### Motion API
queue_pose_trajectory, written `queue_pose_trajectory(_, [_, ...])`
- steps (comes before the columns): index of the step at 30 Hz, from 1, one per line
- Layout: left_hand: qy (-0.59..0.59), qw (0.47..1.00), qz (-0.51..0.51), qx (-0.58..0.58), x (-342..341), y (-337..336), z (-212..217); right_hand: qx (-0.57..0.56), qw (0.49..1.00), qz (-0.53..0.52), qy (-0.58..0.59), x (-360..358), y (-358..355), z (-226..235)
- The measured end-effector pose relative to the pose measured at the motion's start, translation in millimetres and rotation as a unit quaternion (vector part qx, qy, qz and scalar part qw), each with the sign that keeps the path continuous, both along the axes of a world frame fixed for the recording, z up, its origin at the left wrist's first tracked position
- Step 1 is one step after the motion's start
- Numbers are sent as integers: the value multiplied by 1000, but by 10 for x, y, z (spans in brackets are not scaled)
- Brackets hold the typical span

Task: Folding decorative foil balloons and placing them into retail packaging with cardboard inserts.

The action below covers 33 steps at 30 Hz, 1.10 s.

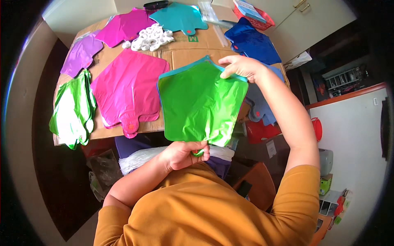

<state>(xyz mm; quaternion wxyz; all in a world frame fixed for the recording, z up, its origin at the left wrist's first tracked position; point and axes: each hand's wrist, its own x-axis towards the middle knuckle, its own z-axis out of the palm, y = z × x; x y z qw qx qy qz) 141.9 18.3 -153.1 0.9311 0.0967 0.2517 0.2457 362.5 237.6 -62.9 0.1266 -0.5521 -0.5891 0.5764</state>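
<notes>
A flat green foil balloon [197, 102], five-sided with a blue-teal strip along its upper edges, is held up in front of me over the table's near edge. My left hand [182, 156] is closed on its bottom end, where a bit of green with a red spot shows between the fingers. At its upper right corner my right hand [242, 67] grips the edge, thumb on the near face and the other fingers partly hidden. A stack of flat pink foil balloons [129, 88] lies just to the left, its rounded tab hanging past the table edge.
Cardboard [180, 57] covers the table. Around its rim lie crumpled green [74, 108], lilac [82, 53], magenta [125, 25], teal [178, 17] and dark blue foil balloons [254, 41]. White ribbon rolls [152, 37] are piled near the back, with a red basket [262, 20] at the back right.
</notes>
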Motion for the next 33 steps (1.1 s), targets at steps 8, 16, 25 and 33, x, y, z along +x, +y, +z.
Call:
queue_pose_trajectory(8, [-32, 999, 30, 5, -54, 36, -90, 70, 978, 115, -159, -283, 2, 94])
queue_pose_trajectory(16, [-39, 999, 36, 8, 36, 118, 84, 206, 910, -24, -360, -1034, 443, -152])
queue_pose_trajectory(25, [-7, 999, 27, 33, -36, 183, 138, 113, 961, 47, -249, -892, 550, -221])
queue_pose_trajectory(33, [-42, 997, 33, -48, -44, 207, 153, 126, 961, 178, -167, -572, 535, -33])
